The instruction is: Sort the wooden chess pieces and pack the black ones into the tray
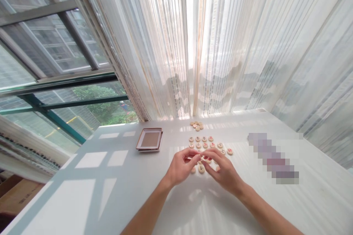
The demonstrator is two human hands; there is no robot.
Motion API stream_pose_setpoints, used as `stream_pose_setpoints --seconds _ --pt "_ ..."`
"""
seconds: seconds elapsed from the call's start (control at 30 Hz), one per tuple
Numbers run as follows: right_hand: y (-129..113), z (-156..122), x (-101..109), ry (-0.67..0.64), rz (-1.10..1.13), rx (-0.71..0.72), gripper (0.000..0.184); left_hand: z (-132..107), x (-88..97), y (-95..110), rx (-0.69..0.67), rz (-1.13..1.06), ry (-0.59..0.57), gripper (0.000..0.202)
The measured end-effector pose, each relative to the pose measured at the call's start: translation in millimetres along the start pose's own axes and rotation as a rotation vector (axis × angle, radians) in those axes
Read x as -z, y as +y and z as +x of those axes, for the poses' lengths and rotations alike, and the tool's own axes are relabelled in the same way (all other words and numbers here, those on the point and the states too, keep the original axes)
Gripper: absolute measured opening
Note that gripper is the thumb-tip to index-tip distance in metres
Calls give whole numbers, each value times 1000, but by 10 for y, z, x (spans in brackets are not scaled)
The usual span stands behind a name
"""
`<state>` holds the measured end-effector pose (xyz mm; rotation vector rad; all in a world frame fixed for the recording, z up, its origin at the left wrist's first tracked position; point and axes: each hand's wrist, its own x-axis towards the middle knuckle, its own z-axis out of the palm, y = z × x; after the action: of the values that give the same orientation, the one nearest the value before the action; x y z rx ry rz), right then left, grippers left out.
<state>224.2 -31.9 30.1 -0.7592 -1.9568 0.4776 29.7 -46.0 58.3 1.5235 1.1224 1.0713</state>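
Note:
Over a group of round wooden Chinese chess pieces (pixel 205 145), my two hands are close together, fingertips nearly meeting. My left hand (pixel 182 166) has its thumb and fingers drawn together in a pinch; what is in it, if anything, is too small to make out. My right hand (pixel 224 172) is curled, its index fingertip beside the left fingertips and its thumb lower down. Red and black characters mark the pieces, which lie in rough rows. A black-marked piece (pixel 201 168) lies just below the fingertips. Both hands hide part of the group.
Farther back is a small cluster of pieces (pixel 196 125). An open shallow box (pixel 149 139) rests on the white table (pixel 124 194) to the left. A pixelated patch covers something on the right. Sheer curtains (pixel 215 44) hang behind, and a window (pixel 63 40) is at left.

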Motion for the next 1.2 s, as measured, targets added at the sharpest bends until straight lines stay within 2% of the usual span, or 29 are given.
stream_pose_setpoints --seconds 0.13,0.3,0.53,0.83,1.07,1.2 --pt "-24 -6 -71 -9 22 19 23 -47 -26 -129 40 -172 24 36" --pt "-12 -20 -91 -31 33 -22 23 -95 -47 -172 62 -214 61 37" --pt "-21 -38 -75 -34 88 -33 26 -164 -39 -176 16 -231 -17 38" --pt "-8 -24 -72 -69 79 -39 27 -171 -26 -174 -37 -92 -13 34" --pt "-38 -11 -65 -52 123 -41 19 -216 -72 -194 -255 157 51 26" --pt "-23 -22 -84 -45 130 -69 12 -233 -97 -250 -305 234 71 31"
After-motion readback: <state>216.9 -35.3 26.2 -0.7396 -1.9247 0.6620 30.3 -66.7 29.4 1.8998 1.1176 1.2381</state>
